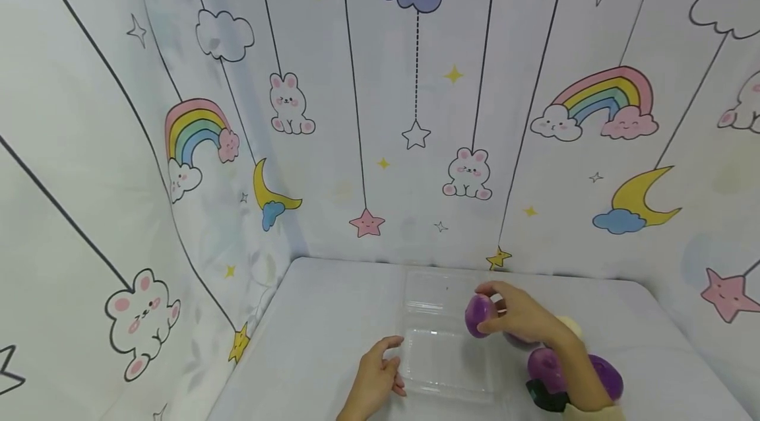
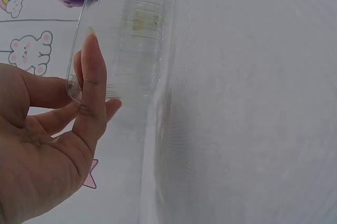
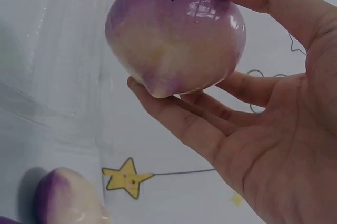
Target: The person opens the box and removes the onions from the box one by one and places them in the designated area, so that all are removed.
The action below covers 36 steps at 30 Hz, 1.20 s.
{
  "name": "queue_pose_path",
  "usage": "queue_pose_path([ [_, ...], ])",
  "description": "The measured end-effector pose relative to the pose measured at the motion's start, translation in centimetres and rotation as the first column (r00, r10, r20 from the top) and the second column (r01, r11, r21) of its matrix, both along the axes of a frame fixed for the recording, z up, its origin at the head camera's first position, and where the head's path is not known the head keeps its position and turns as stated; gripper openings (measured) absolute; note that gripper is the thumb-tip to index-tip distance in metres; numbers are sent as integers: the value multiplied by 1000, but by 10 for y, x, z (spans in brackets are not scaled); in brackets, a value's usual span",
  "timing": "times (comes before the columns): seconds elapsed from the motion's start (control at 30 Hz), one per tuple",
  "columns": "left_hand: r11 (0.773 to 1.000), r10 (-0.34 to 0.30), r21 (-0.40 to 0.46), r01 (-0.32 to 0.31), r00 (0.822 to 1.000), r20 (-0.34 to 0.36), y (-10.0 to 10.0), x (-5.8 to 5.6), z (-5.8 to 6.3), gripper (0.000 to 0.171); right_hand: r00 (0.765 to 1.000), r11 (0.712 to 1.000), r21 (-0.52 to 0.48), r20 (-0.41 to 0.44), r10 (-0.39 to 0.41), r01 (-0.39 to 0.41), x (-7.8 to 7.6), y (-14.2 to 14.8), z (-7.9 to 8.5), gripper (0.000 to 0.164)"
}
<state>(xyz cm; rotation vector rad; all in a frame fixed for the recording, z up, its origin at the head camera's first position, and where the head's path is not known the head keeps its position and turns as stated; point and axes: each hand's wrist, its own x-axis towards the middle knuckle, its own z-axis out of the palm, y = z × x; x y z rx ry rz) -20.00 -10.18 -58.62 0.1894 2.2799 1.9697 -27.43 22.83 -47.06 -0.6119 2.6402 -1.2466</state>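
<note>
My right hand [image 1: 519, 315] grips a glossy purple fruit-like piece [image 1: 479, 315] above the right part of a clear plastic container [image 1: 451, 389]. In the right wrist view, the piece [image 3: 174, 40] is round, purple fading to cream, with a small pointed tip; thumb and fingers hold it from opposite sides. My left hand [image 1: 374, 371] is at the container's left edge. Seen in the left wrist view, its thumb and fingers [image 2: 93, 77] pinch the clear wall [image 2: 79, 34] near a corner. The container lies on the white table, its clear sections stretching toward the back.
Right of the container, partly hidden by my right forearm, lie several purple pieces [image 1: 607, 378], a pale yellow one [image 1: 571, 327] and a dark green part [image 1: 545, 397]. A purple-and-cream piece [image 3: 68, 197] rests beside the container. Printed white fabric [image 1: 368, 144] surrounds the white table [image 1: 332, 315].
</note>
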Motion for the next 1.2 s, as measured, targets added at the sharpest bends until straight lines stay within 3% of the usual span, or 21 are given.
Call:
queue_pose_path([
  [0.47, 1000, -4, 16, 4, 1000, -4, -1, -1, -1, 39, 993, 993, 50, -31, 110, -109, -6, -13, -10, 69],
  [0.77, 1000, -10, 13, 10, 1000, -13, -1, -1, 0, 39, 995, 995, 41, -20, 96, -95, -6, -17, -21, 70],
  [1.2, 1000, -9, 16, 9, 1000, -11, 0, -1, -1, 38, 991, 992, 115, -111, 73, -60, -4, -24, -39, 73],
])
